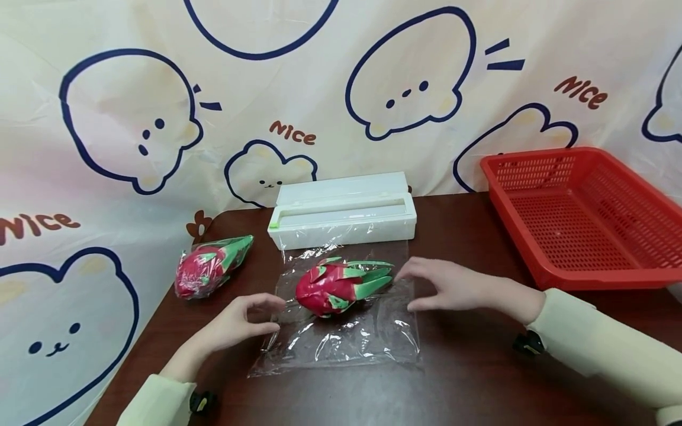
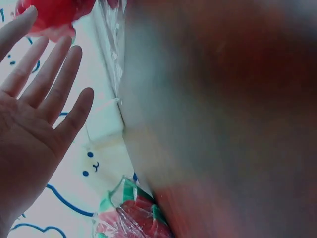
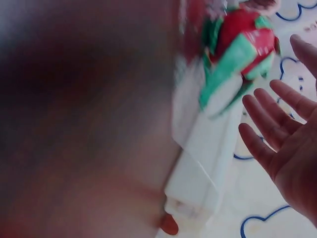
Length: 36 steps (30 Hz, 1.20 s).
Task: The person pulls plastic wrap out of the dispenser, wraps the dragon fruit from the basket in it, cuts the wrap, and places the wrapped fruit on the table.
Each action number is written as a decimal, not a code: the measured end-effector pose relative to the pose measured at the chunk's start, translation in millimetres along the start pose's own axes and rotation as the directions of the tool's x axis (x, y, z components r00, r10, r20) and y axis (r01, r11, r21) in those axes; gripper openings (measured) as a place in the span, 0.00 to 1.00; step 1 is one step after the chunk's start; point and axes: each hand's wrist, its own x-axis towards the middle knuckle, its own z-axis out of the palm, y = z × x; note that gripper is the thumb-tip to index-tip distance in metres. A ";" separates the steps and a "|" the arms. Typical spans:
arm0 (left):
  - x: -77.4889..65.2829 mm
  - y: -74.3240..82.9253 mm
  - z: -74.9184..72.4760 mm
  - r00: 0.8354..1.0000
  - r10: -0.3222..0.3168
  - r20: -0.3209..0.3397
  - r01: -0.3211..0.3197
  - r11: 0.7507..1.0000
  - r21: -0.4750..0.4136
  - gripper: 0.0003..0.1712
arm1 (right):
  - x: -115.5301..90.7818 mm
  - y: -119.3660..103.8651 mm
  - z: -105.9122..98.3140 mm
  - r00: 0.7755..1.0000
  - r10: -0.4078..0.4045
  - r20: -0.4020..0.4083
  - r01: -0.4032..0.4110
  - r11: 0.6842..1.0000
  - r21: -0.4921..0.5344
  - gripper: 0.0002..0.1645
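Observation:
A red and green dragon fruit [image 1: 326,290] lies on a sheet of clear plastic wrap [image 1: 351,346] spread over the table, its green leaf tips pointing right. The wrap runs back to a white wrap dispenser box [image 1: 346,228] whose lid is raised. My left hand [image 1: 234,322] is beside the fruit's rounded end with relaxed fingers, near the left edge of the wrap. On the other side, my right hand [image 1: 453,284] is by the leaf tips, thumb and fingers apart. Both palms look unoccupied in the wrist views, the left [image 2: 44,109] and the right hand [image 3: 292,139] having extended fingers.
Another dragon fruit [image 1: 205,269], wrapped in clear film, lies at the table's left. A red plastic basket [image 1: 554,278] stands at the back right. Behind the dark brown table [image 1: 458,378] hangs a cartoon-printed cloth [image 1: 341,118].

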 end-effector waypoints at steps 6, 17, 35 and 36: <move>-13.4 1.4 12.1 0.987 0.061 0.148 -0.053 0.997 -0.058 0.16 | -13.5 -7.0 25.1 0.990 -0.096 0.105 0.097 0.995 -0.013 0.23; -33.1 -1.7 20.6 0.965 0.026 0.262 -0.014 0.999 -0.046 0.21 | -19.7 -15.0 57.5 0.961 -0.151 0.230 0.175 0.981 -0.089 0.29; -38.0 -1.3 12.3 0.968 0.070 0.240 -0.061 0.997 -0.045 0.05 | -21.1 -11.3 54.1 0.959 -0.272 0.082 0.272 0.962 0.006 0.06; -38.9 -0.6 11.6 0.971 0.052 0.235 -0.042 0.998 -0.045 0.05 | -21.5 -11.3 53.8 0.963 -0.260 0.076 0.260 0.966 0.009 0.06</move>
